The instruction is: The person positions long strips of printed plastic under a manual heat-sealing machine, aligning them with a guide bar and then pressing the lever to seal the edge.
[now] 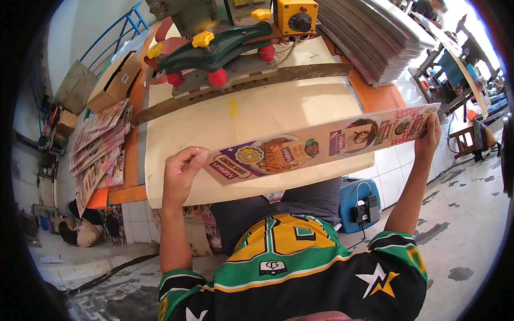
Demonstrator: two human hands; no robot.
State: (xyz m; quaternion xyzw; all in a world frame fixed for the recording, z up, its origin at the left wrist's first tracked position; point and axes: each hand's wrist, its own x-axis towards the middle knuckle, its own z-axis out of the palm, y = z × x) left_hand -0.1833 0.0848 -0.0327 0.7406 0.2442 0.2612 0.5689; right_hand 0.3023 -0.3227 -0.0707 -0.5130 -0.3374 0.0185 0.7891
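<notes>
A long printed sheet (321, 144) with food pictures and a red checked pattern stretches between my two hands above the table. My left hand (183, 170) pinches its left end, thumb on top. At the raised right end, my right hand (428, 134) grips the edge with the fingers partly hidden. Beneath the sheet lies a cream-coloured board (257, 115) with a small yellow tape mark. Beyond it a metal straightedge bar (300, 72) runs across the table, in front of a dark green machine part (214, 51) with yellow knobs and red feet.
A fanned pile of printed sheets (99, 144) lies at the left, near an open cardboard box (113, 80). A tall stack of grey boards (369, 43) stands at the back right, beside a yellow control box (297, 17). A blue case (357, 206) sits below the table.
</notes>
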